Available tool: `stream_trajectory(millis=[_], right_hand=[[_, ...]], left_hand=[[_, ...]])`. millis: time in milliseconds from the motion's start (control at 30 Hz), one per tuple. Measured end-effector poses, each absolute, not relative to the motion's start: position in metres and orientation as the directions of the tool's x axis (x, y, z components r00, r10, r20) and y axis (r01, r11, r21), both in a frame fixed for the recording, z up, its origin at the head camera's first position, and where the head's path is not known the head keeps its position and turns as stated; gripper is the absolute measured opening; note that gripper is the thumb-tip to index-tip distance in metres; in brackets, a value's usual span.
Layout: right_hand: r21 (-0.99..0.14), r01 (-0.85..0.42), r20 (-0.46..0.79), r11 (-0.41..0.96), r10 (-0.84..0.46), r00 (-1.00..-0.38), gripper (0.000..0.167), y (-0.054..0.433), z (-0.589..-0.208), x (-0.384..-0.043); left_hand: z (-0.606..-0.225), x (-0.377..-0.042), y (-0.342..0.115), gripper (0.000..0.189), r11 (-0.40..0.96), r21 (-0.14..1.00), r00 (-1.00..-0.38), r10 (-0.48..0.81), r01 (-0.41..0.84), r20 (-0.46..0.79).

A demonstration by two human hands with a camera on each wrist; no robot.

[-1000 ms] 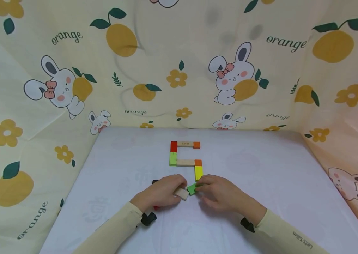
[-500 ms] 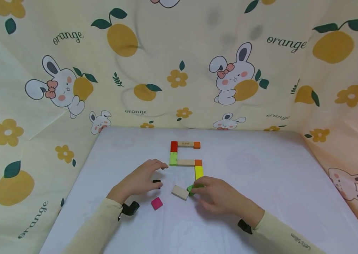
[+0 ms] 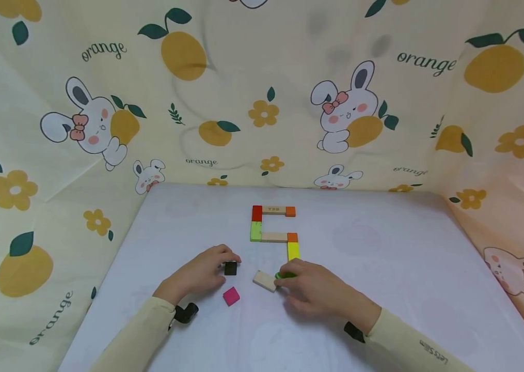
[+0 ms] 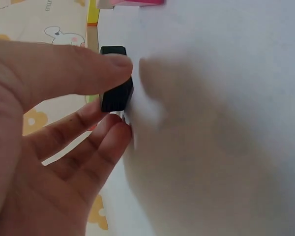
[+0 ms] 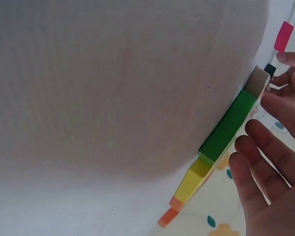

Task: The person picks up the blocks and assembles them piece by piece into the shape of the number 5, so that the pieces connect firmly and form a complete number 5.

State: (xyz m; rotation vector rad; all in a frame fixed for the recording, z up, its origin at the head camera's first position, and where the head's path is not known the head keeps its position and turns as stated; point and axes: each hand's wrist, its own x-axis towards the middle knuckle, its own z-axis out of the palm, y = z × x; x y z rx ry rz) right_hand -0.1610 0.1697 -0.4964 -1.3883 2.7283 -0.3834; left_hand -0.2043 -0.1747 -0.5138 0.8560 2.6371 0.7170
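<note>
My left hand (image 3: 194, 274) holds a black block (image 3: 231, 268) between thumb and fingers. In the left wrist view the thumb crosses that block's near face. Over a green block (image 5: 228, 125) lies my right hand (image 3: 319, 287), its fingers extended and hiding most of the block in the head view. The right wrist view shows those fingertips close along the green block's side. A plain wooden block (image 3: 264, 280) lies flat at an angle between the hands. Nearer me is a pink block (image 3: 231, 296), just right of the left wrist.
Farther back, blocks form an S-like line: a red block (image 3: 256, 213), a lime block (image 3: 255, 231), two wooden strips, two orange pieces and a yellow block (image 3: 293, 250) ending near my right fingers. A printed cloth (image 3: 224, 93) rises behind the white table (image 3: 382, 258).
My left hand has let go of the wooden block, moved left and taken hold of the black block. The right hand now covers more of the green block.
</note>
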Motion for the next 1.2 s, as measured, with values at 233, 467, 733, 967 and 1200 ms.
stream_trajectory(millis=[233, 467, 733, 967, 1200], right_hand=[[-0.214, -0.813, 0.104, 0.542, -0.815, -0.570, 0.039, 0.170, -0.498, -0.161], [-0.238, -0.799, 0.086, 0.551, -0.808, -0.583, 0.039, 0.171, -0.498, -0.160], [-0.252, -0.781, 0.034, 0.571, -0.801, -0.597, 0.040, 0.170, -0.497, -0.160], [-0.252, -0.781, 0.027, 0.572, -0.802, -0.596, 0.040, 0.170, -0.496, -0.161], [-0.243, -0.787, 0.042, 0.567, -0.804, -0.593, 0.040, 0.170, -0.496, -0.161]], left_hand=[[-0.514, -0.203, -0.171, 0.050, 0.705, 0.533, -0.793, 0.601, 0.468, -0.099], [-0.510, -0.203, -0.170, 0.045, 0.711, 0.536, -0.803, 0.588, 0.454, -0.100], [-0.510, -0.204, -0.169, 0.039, 0.731, 0.526, -0.815, 0.568, 0.434, -0.115], [-0.508, -0.208, -0.165, 0.039, 0.726, 0.539, -0.814, 0.569, 0.427, -0.121], [-0.498, -0.214, -0.154, 0.042, 0.727, 0.530, -0.810, 0.574, 0.436, -0.120]])
